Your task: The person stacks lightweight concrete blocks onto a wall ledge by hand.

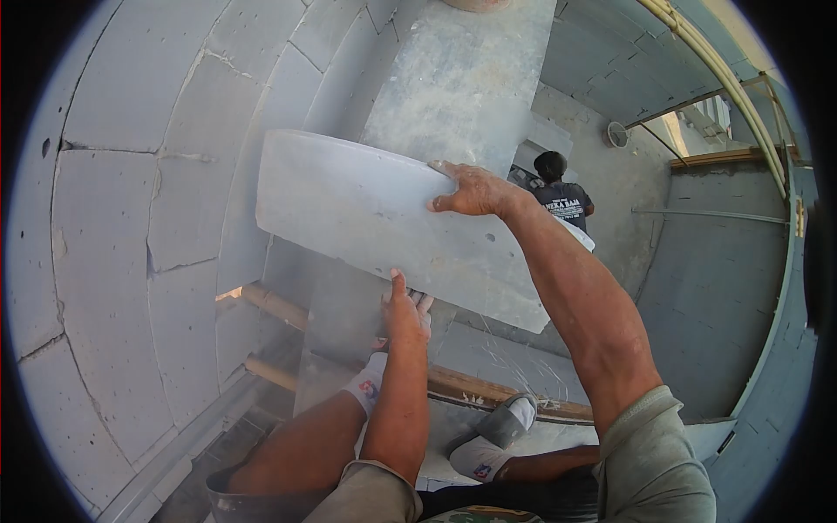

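Observation:
A large pale grey block [384,209] is held up in front of me, its long side running from upper left to lower right. My right hand [471,190] grips its top edge, thumb on the near face and fingers over the edge. Beneath it, my left hand [406,312] supports the lower edge, with the thumb up against the face and the other fingers partly hidden under the block. Behind the block lies a dusty grey board [458,78].
A wall of pale blocks [192,192] rises on the left. Below at the right, a person in a dark shirt [562,199] is near a round bucket [617,134]. Wooden poles [275,305] and a timber beam [471,386] lie near my feet. Bamboo poles [728,83] cross the upper right.

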Available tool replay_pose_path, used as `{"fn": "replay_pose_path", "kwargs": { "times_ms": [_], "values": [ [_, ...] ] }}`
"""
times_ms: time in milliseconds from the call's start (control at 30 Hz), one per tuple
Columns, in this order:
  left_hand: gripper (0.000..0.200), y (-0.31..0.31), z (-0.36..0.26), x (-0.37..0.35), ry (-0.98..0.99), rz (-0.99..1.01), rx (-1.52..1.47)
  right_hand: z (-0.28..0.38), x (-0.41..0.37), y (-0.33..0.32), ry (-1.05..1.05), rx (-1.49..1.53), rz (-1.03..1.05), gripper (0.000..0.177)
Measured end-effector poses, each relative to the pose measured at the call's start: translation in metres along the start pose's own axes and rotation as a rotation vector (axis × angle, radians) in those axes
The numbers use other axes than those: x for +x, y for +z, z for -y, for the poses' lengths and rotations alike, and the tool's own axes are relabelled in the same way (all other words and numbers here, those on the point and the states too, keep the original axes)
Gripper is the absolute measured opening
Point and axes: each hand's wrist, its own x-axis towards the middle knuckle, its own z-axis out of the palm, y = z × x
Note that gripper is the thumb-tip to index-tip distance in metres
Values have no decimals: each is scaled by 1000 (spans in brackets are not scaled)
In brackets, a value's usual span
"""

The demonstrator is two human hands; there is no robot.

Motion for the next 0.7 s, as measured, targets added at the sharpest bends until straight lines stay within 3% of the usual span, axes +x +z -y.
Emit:
{"fn": "replay_pose_path", "kwargs": {
  "times_ms": [200,400,500,600,700],
  "values": [
    [53,23,-5,1,-12,-194,151,-3,6,4,130,-73,-59,77],
    [58,10,-1,17,38,-178,372,-11,-9,10,166,11,-70,77],
    [56,-5,-1,19,62,-195,429,-17,-44,38,72,-100,-295,69],
    [57,-6,-1,24,28,-194,414,-87,-128,42,43,-146,-627,63],
    [62,-10,3,25,82,-188,433,-164,-202,50,270,-167,-623,62]
  ]
}}
